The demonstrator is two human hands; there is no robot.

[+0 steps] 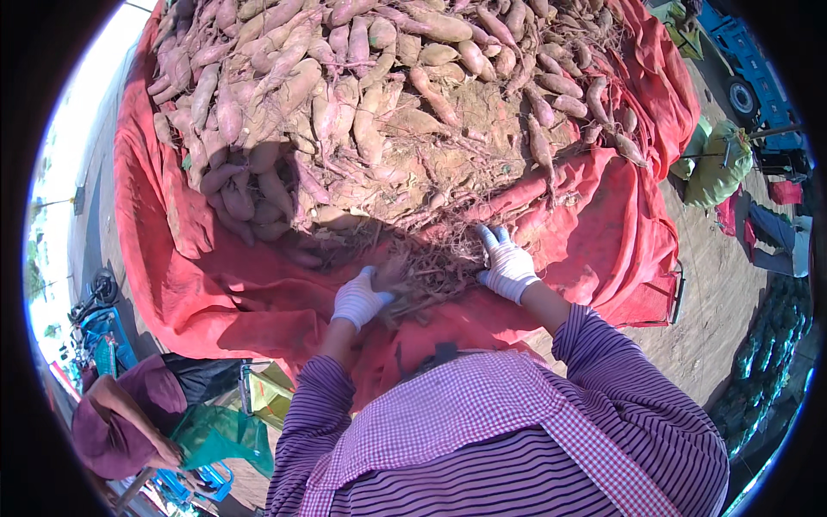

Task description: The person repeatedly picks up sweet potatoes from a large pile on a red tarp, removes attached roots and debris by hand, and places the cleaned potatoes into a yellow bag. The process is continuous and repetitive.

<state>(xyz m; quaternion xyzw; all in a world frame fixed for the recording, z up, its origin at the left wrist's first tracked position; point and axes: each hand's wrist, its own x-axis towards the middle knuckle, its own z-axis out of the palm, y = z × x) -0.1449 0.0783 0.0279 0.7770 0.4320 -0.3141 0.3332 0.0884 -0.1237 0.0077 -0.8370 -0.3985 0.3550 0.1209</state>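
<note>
A large heap of sweet potatoes (pixel 226 110), with dry soil among them, lies on a red cloth (pixel 258 304). At its near edge is a tangle of thin roots and small root scraps (pixel 446 271), directly in front of me. My left hand (pixel 360 300), in a striped white glove with bluish fingertips, is at the left side of this tangle, fingertips apart; blurred scraps show beside it. On the right side, my right hand (pixel 509 266), gloved alike, touches the roots with its fingers spread. No sweet potato shows in either hand.
At lower left a person in a maroon top (pixel 123 420) bends over green netting (pixel 226 439). A yellow-green frame-held bag (pixel 268 394) stands near my left elbow. Filled pale green sacks (pixel 720 165) and a blue vehicle (pixel 753 71) are at upper right.
</note>
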